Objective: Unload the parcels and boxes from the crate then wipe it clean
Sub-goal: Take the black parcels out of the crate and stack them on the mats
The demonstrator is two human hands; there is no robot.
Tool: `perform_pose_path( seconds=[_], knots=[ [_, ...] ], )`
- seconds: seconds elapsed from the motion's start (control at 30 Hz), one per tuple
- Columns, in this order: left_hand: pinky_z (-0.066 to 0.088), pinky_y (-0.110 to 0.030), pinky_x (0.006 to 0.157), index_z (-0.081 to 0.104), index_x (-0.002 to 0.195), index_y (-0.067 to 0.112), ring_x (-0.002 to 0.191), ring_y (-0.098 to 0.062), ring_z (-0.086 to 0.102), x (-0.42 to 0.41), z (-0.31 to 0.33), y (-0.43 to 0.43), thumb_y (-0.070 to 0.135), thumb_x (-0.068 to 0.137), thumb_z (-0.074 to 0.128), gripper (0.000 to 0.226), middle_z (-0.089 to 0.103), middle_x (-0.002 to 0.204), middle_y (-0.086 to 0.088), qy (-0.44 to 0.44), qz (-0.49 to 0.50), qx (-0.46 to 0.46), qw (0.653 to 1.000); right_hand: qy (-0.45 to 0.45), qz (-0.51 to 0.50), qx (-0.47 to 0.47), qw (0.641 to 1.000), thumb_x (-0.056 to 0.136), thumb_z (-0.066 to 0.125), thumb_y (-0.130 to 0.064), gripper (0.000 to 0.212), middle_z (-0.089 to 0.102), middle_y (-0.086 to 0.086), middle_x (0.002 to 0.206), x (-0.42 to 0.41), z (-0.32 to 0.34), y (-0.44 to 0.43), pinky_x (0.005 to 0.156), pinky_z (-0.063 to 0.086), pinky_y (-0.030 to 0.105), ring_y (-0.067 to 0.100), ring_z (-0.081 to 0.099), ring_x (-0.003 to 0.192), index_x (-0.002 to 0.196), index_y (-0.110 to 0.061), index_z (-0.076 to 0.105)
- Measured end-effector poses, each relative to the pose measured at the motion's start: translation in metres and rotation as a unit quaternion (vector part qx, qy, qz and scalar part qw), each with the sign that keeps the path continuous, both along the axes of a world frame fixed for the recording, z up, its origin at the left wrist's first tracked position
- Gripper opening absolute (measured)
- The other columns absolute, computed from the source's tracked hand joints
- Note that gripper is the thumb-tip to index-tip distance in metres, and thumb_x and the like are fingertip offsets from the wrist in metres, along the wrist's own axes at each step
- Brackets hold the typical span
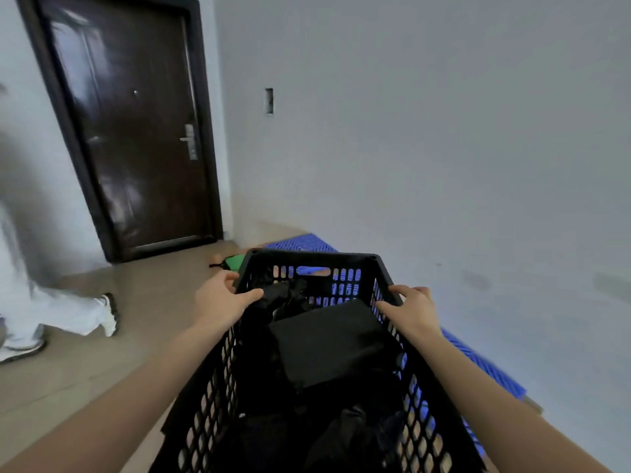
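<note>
A black perforated plastic crate [312, 258] fills the lower middle of the head view, held up in front of me. My left hand [220, 299] grips its left rim, thumb inside. My right hand [411, 307] grips the right rim. Inside lie black wrapped parcels: a flat black parcel [333, 339] in the middle, crumpled black bags [285, 293] toward the far end, and more dark bundles near me.
Blue plastic floor pallets [302, 243] lie along the white wall, behind and right of the crate. A small green object [234, 261] rests on the tan floor beyond the crate. A dark wooden door [136, 131] stands at left. Another person's legs and white shoes [109, 314] are at far left.
</note>
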State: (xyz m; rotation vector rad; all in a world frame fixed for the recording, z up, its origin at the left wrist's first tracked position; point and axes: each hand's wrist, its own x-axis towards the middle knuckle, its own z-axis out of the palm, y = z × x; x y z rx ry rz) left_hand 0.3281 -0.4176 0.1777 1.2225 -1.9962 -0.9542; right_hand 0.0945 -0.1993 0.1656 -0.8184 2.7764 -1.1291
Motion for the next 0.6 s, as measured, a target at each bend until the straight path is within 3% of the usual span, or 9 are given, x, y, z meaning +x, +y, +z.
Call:
perform_pose_path(
  seconds=[0.07,0.17,0.27,0.47,0.6],
  knots=[
    [0.043,-0.029,0.071,0.060,0.117,0.015,0.083,-0.016,0.058,-0.003,-0.006,-0.012,0.036,0.072,0.083,0.055,0.064,0.095,0.000,-0.001,0.023,0.013,1.000,-0.005,0.033,0.011,0.999,0.078,0.069,-0.032,0.045,0.056,0.011,0.124,-0.015,-0.009,-0.028,0.098,0.044,0.036,0.026,0.053,0.118,0.122,-0.021,0.064],
    [0.037,-0.022,0.057,0.056,0.124,0.016,0.070,-0.007,0.055,-0.010,-0.019,-0.027,0.032,0.072,0.085,0.062,0.059,0.083,0.005,0.014,0.057,0.056,0.997,-0.011,0.081,0.019,0.996,0.078,0.070,-0.031,0.043,0.067,0.008,0.117,-0.039,-0.024,-0.066,0.094,0.048,0.037,0.026,0.059,0.113,0.119,-0.019,0.067],
    [0.038,-0.019,0.057,0.053,0.126,0.019,0.072,-0.004,0.057,-0.016,-0.034,-0.034,0.035,0.071,0.085,0.066,0.059,0.086,0.007,-0.003,0.070,0.077,0.995,-0.019,0.111,0.026,0.993,0.078,0.070,-0.032,0.043,0.068,0.004,0.115,-0.061,-0.041,-0.094,0.092,0.050,0.037,0.024,0.062,0.109,0.119,-0.020,0.067],
    [0.044,-0.032,0.080,0.047,0.136,0.019,0.102,-0.021,0.058,-0.039,-0.059,-0.038,0.042,0.067,0.086,0.082,0.059,0.121,-0.005,-0.061,0.094,0.070,0.991,-0.003,0.151,0.047,0.987,0.082,0.068,-0.036,0.047,0.059,0.001,0.125,-0.101,-0.069,-0.130,0.093,0.044,0.033,0.022,0.056,0.114,0.126,-0.022,0.061],
    [0.045,-0.035,0.085,0.044,0.138,0.023,0.105,-0.023,0.057,-0.061,-0.060,-0.039,0.047,0.068,0.084,0.084,0.056,0.125,-0.006,-0.103,0.100,0.063,0.988,0.014,0.177,0.059,0.982,0.083,0.067,-0.033,0.046,0.056,0.000,0.129,-0.129,-0.073,-0.142,0.092,0.043,0.031,0.022,0.055,0.115,0.127,-0.021,0.060]
  ],
)
